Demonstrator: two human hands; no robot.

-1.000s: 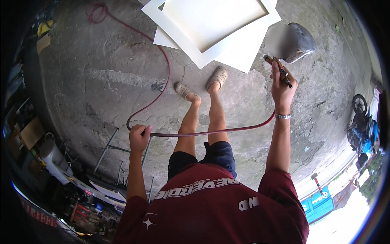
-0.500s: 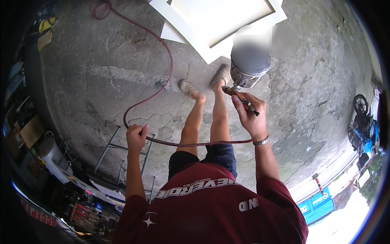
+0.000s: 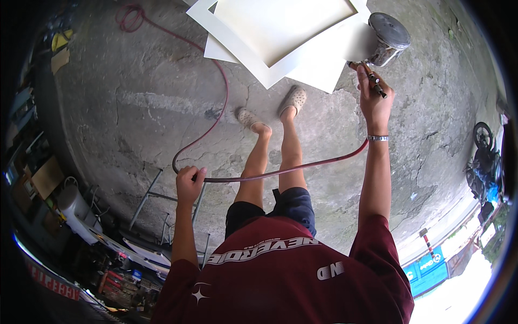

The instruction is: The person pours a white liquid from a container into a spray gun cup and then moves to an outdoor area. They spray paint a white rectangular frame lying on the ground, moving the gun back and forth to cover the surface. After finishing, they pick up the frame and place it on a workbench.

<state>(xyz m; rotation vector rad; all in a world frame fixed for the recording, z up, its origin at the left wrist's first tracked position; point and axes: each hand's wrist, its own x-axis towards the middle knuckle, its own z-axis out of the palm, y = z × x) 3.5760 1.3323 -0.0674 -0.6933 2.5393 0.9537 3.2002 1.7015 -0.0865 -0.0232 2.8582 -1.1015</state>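
We hold gun (image 3: 376, 85) and hose (image 3: 280, 172).
Our right hand (image 3: 375, 108) wraps the gun near the frame (image 3: 237, 46); our left hand (image 3: 189, 186) grips the hose, likely sparing the gun its drag.

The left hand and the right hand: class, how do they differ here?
The left hand grips a red hose; the right hand holds a spray gun. The left has a bare wrist; the right wears a silvery band. The right reaches further forward than the left. Both are closed around something.

White lettering (image 3: 263, 249) crosses the maroon shirt (image 3: 280, 291), and printed letters also mark a reddish sign (image 3: 54, 283) and a blue panel (image 3: 431, 278).
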